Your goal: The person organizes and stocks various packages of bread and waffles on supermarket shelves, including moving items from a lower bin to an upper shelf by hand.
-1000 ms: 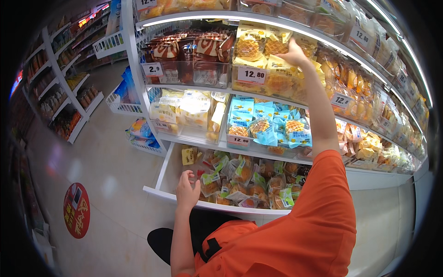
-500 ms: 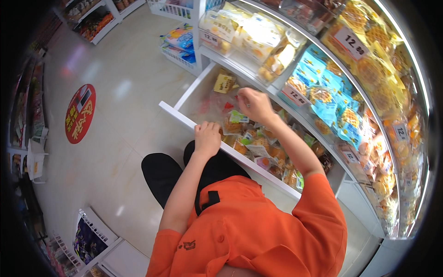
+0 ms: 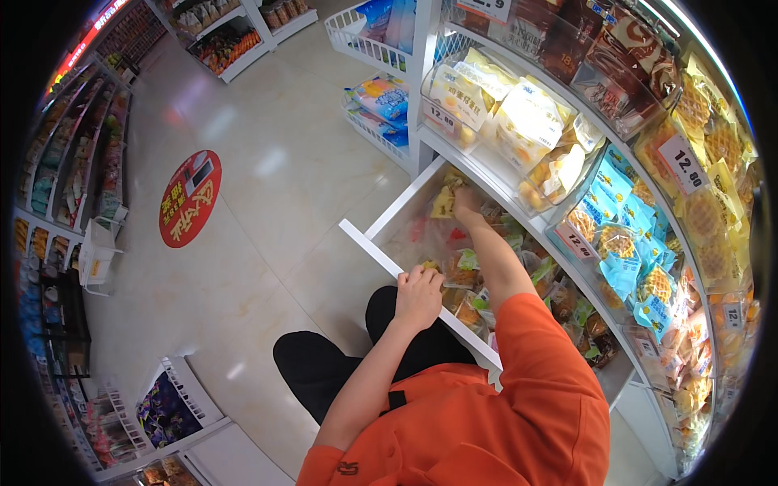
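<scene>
A white pull-out drawer [image 3: 381,253] stands open below the shelves, holding several clear-wrapped baked snacks [image 3: 463,274]. My left hand [image 3: 419,298] is closed over the drawer's front edge, its fingers bent inward. Just beyond those fingertips shows a small yellow piece [image 3: 430,265]; whether the hand touches it I cannot tell. My right hand [image 3: 467,204] reaches into the drawer's far left corner, with its fingers closed at a yellow packet [image 3: 443,202]. The fingertips are partly hidden.
Above the drawer, lit shelves carry white-and-yellow bags [image 3: 531,117], blue waffle packs [image 3: 613,202] and yellow waffle packs [image 3: 713,186]. White wire baskets [image 3: 369,36] stand beyond the drawer's far end. A red floor sticker [image 3: 190,198] lies to the left, before more stocked shelves [image 3: 81,138].
The view has shifted, so the scene sits further right. My right hand has moved from above the drawer to the yellow packet in its far corner. My left hand stays on the front edge.
</scene>
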### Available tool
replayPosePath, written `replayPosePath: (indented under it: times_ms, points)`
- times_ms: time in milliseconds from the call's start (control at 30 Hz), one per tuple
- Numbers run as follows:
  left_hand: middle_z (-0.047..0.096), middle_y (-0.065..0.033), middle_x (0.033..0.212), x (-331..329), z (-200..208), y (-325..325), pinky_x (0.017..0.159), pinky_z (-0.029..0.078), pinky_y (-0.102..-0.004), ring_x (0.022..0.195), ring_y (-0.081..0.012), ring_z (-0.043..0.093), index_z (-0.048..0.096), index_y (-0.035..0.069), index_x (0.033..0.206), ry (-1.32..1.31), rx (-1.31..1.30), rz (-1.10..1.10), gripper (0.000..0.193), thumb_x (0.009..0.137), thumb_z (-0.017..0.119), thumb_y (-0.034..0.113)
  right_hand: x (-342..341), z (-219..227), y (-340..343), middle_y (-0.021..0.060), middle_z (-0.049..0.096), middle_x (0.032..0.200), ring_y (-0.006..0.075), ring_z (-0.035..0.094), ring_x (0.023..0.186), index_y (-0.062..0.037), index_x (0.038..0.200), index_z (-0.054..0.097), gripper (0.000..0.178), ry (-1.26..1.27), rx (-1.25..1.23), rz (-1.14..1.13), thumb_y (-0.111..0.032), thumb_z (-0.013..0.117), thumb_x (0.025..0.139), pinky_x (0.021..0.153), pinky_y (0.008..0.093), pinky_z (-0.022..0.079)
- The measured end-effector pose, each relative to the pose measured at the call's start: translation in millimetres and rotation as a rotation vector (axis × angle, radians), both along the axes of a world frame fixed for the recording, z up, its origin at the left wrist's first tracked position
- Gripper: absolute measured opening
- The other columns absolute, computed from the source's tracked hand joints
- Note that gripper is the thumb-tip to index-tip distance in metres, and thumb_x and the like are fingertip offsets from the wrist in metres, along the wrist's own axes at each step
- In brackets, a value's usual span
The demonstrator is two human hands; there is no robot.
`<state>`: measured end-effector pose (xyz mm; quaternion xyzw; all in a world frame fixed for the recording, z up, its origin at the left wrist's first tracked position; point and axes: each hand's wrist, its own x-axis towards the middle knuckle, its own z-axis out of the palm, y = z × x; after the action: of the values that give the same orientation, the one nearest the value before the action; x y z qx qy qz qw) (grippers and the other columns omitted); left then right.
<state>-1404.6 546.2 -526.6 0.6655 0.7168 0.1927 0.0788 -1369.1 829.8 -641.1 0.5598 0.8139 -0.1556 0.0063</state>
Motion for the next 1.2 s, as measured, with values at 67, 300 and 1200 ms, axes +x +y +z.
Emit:
replayPosePath:
  times_ms: [67, 300, 1200]
  points:
    - [0.061, 0.0010, 0.103, 1, 4, 0, 0.087, 0.034, -0.0379, 0.104, -0.0197, 0.050, 0.064, 0.014, 0.100, -0.014, -0.003, -0.007, 0.025, 0.077, 0.056, 0.014, 16, 4, -14, 0.0169, 0.066, 0.088, 0.0337, 0.064, 0.085, -0.0040, 0.093, 0.065, 0.013, 0.330, 0.140, -0.003, -0.009, 0.058, 0.083, 0.073, 0.0395, 0.051]
    - [0.061, 0.0012, 0.104, 4, 0, 6, 0.088, 0.035, -0.0391, 0.104, -0.0196, 0.050, 0.065, 0.015, 0.095, 0.019, 0.042, -0.009, 0.021, 0.077, 0.054, 0.016, 104, 151, -82, 0.0022, 0.061, 0.068, 0.0076, 0.052, 0.053, 0.0012, 0.086, 0.061, 0.013, 1.032, -0.337, -0.100, -0.009, 0.068, 0.081, 0.047, 0.0246, 0.042]
    - [0.062, -0.0037, 0.103, 1, -6, 4, 0.094, 0.030, -0.0411, 0.104, -0.0240, 0.049, 0.064, 0.012, 0.097, 0.028, 0.102, -0.073, 0.021, 0.078, 0.054, 0.011, 442, 493, -15, 0.0098, 0.059, 0.077, 0.0156, 0.058, 0.065, 0.0107, 0.119, 0.043, 0.081, 0.688, 1.122, -0.503, -0.029, 0.085, 0.062, 0.062, 0.0276, 0.049]
